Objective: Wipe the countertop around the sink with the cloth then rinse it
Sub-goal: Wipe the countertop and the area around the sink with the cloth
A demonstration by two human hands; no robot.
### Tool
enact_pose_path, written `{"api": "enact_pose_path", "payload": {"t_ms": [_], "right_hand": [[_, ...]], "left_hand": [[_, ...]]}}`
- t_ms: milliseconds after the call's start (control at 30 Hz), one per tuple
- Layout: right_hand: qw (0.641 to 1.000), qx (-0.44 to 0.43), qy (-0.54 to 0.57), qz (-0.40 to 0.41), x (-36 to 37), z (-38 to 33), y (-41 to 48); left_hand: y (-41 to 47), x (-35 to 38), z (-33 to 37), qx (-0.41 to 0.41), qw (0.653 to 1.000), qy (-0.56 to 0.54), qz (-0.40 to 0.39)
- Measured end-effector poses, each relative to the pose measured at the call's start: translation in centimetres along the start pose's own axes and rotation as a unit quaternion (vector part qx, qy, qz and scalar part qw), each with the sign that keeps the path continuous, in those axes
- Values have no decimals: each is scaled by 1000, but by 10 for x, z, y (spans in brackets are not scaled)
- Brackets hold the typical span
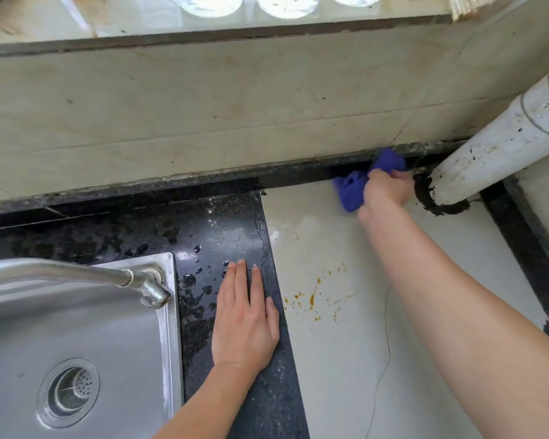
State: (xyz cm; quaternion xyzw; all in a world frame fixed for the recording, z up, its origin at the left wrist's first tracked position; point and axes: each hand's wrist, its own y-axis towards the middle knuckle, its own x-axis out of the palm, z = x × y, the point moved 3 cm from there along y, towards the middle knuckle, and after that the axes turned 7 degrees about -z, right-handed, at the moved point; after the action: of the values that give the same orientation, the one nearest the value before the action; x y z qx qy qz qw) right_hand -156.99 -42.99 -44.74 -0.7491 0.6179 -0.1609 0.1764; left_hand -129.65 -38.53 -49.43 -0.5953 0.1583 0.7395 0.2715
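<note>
1. The blue cloth (354, 188) is bunched up at the far edge of the tabletop (346, 359). It lies against the dark strip below the tiled wall (203, 122), just left of a white pipe (495, 150).
2. The right grip (385, 190), a bare hand, has its fingers curled round the cloth and holds it down on the pale part of the tabletop. Folds of cloth stick out to the left of the hand and behind it.
3. The left grip (244, 324), also a bare hand, lies palm down with straight fingers close together. It holds nothing and rests on the dark speckled part of the tabletop, between the sink (124, 343) and the pale part.
4. Water drops (198, 248) bead on the dark stone just beyond the left fingertips.
5. Orange spots (311, 301) dot the pale surface between the two arms, and a thin crack (385, 353) runs down it.
6. A ring of dark grime (425, 201) circles the foot of the pipe, close to the right hand.
7. A metal tap (76, 274) reaches over the steel sink from its far right corner. A round strainer (69, 391) sits in the basin.
</note>
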Motion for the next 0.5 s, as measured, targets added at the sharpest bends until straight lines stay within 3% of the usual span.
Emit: {"api": "enact_pose_path", "payload": {"t_ms": [133, 300, 400, 500], "right_hand": [[996, 5, -64, -68, 81, 46, -63], [946, 14, -183, -267, 102, 77, -113], [899, -83, -268, -336, 62, 43, -86], [830, -245, -401, -300, 21, 12, -49]], "left_hand": [[1, 0, -1, -3, 1000, -3, -7], [0, -2, -1, -2, 1000, -17, -1], [0, -1, -1, -2, 1000, -12, -7], [0, -1, -2, -3, 1000, -10, -17]]}}
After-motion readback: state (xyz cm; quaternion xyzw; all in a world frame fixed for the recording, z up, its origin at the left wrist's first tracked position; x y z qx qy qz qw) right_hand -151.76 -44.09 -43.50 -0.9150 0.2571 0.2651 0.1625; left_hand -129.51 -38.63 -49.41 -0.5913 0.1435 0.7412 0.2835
